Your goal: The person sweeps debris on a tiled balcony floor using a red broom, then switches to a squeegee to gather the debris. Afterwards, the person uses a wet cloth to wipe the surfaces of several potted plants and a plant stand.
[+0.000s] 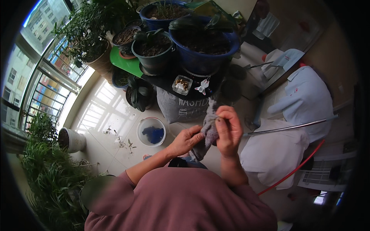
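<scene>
A crumpled grey cloth (210, 131) is held in front of my body between both hands. My left hand (188, 140) grips its left side with thumb and fingers. On the other side, my right hand (229, 130) pinches the upper part between thumb and curled fingers. Part of the cloth hangs below my hands, and one end sticks up above them. To the left, a white plastic bucket (139, 138) stands on the tiled floor with something blue in it. Beyond my hands, a glass ashtray (182, 85) holding butts and a small toy plane (203, 86) lie on a dark stand.
Blue and green plant pots (199, 59) crowd the stand, above a grey fabric bag (176, 108). Plant cuttings (124, 144) lie on the floor. At the right, light cloths (274, 153) hang near a metal pole (289, 127) and a red pole (294, 170). A potted plant (76, 140) stands left.
</scene>
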The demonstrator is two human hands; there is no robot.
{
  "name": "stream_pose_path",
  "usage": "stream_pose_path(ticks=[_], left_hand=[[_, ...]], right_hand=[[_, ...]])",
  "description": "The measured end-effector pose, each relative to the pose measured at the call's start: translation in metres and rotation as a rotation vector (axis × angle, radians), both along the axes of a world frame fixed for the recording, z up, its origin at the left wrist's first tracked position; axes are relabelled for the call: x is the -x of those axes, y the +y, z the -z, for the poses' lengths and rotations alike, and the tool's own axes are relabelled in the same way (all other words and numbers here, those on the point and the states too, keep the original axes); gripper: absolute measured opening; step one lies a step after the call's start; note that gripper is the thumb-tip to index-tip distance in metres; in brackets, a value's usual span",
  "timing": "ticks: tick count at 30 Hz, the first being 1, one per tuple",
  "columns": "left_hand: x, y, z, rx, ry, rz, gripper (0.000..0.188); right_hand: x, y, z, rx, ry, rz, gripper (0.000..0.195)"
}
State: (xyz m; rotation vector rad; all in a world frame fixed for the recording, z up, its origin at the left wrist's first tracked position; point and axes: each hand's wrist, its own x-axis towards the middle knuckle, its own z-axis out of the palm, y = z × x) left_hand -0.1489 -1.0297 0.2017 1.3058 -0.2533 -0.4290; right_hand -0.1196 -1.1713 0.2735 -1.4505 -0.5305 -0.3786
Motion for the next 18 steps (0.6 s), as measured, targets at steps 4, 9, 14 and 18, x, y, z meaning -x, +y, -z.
stream_pose_path(ticks=[4,9,14,18], left_hand=[[-0.011,0.012,-0.009,0.196,0.168,-0.213,0.016],[-0.026,-0.003,-0.035,0.383,0.258,-0.094,0.012],[-0.055,-0.021,-0.002,-0.142,-0.249,0.086,0.016],[-0.069,0.010,0.012,-0.119,0.065,-0.352,0.022]], right_hand=[[-0.007,-0.044,0.023,-0.118,0.315,0.262,0.004],[-0.010,-0.061,0.082,0.025,0.683,-0.040,0.054],[0.001,-0.017,0.127,-0.403,0.927,-0.547,0.052],[0.011,-0.023,0.142,-1.168,1.203,-0.508,0.039]])
